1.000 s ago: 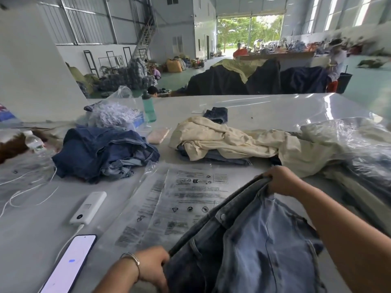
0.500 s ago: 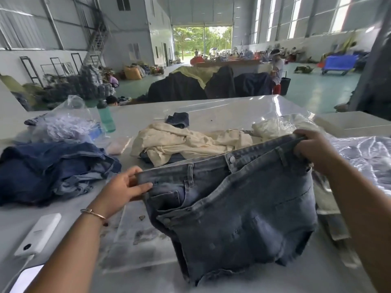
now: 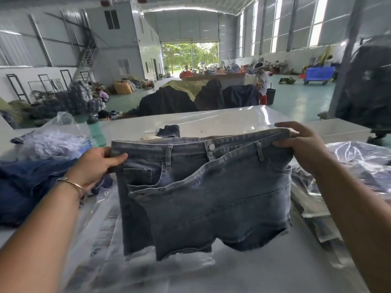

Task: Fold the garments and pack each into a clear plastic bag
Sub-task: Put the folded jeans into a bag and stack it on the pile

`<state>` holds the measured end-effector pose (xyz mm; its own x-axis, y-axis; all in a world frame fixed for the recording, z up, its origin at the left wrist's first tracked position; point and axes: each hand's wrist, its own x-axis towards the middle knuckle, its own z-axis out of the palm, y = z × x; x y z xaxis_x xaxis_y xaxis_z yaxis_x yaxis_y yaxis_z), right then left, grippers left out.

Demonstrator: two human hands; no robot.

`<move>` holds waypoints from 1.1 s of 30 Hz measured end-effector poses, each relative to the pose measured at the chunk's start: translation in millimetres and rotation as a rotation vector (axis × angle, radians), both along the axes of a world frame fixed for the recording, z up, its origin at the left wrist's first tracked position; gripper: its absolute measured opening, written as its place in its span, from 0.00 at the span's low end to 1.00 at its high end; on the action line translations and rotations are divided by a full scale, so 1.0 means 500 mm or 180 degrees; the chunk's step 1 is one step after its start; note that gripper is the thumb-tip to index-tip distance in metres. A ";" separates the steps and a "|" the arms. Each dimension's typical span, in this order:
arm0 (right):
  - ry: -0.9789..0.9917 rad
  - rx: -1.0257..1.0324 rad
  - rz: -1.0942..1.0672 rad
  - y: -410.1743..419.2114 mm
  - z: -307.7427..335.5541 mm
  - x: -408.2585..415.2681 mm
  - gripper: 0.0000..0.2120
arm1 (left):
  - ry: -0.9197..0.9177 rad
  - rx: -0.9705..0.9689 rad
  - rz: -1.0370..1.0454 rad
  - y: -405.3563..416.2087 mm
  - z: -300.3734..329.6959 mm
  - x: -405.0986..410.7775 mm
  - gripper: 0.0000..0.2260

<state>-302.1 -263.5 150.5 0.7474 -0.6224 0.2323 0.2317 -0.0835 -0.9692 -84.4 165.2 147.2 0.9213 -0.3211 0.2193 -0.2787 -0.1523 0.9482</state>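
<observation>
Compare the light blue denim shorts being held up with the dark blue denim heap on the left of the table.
The faded light blue denim shorts hang spread out by the waistband, in the grip of the left hand and right hand; the dark blue denim heap lies crumpled on the white table, with no hand holding it. The shorts are paler, the heap much darker. Both are denim and unbagged.

bright daylight floods in from the open doorway at the far end and the tall windows on the right, both blown out. glare streaks on the clear plastic sheet across the table. soft, weak shadows. wide-angle bending at the edges; forearms and lower frame blurred, far right smeared.
</observation>
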 end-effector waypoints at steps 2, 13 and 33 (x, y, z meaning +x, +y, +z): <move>-0.0238 0.0146 -0.0156 -0.002 0.002 0.004 0.35 | 0.0042 -0.0362 0.0012 0.005 0.014 0.005 0.04; -0.0306 -0.1424 -0.1165 0.033 0.032 0.010 0.14 | -0.0011 -0.0829 -0.0423 0.018 0.061 0.001 0.06; 0.2271 -0.1894 -0.0540 0.015 -0.291 0.156 0.25 | 0.0168 0.2405 0.0991 -0.129 -0.277 0.080 0.25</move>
<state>-223.9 -256.2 4.8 0.7460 -0.6623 0.0694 -0.4604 -0.5882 -0.6648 -44.5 100.5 8.7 0.9957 -0.0925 0.0001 -0.0761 -0.8185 0.5694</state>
